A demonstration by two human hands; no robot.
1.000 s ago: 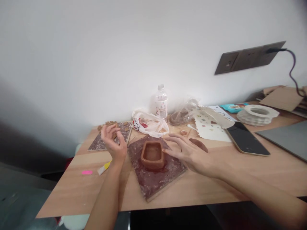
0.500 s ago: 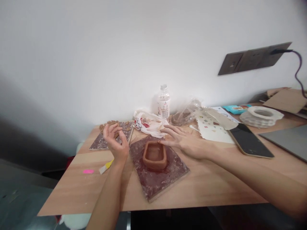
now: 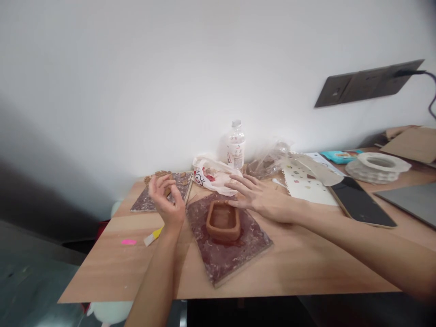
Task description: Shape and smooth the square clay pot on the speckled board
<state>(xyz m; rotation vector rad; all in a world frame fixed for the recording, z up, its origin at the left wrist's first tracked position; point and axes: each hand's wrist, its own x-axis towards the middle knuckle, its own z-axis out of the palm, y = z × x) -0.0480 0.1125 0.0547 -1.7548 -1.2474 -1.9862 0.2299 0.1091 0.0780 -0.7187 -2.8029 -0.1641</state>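
Observation:
A small rectangular brown clay dish [image 3: 223, 233] with rounded corners stands upright on a dark red speckled board [image 3: 235, 263]. The board looks wet around its base. My right hand [image 3: 260, 197] reaches in from the right with fingers stretched out; its lower fingertip is at the dish's far rim, though I cannot tell if it presses there. To the left of the dish my left hand [image 3: 166, 200] is raised palm inward, fingers loosely curled and apart, holding nothing. Behind it, pieces of clay [image 3: 184, 175] lie on a second speckled board [image 3: 145, 202], partly hidden by the hand.
Behind the dish are a white plastic bag [image 3: 218, 179], a clear bottle [image 3: 236, 147] and a clear bag with clay [image 3: 269, 163]. A phone [image 3: 361, 202], a white ring-shaped vessel [image 3: 378, 168] and a laptop [image 3: 412, 200] lie right. A yellow-handled brush [image 3: 153, 236] and pink piece [image 3: 128, 242] lie left.
The whole view has shifted slightly, so everything appears a little farther right. Both hands keep nearly the same pose beside the dish.

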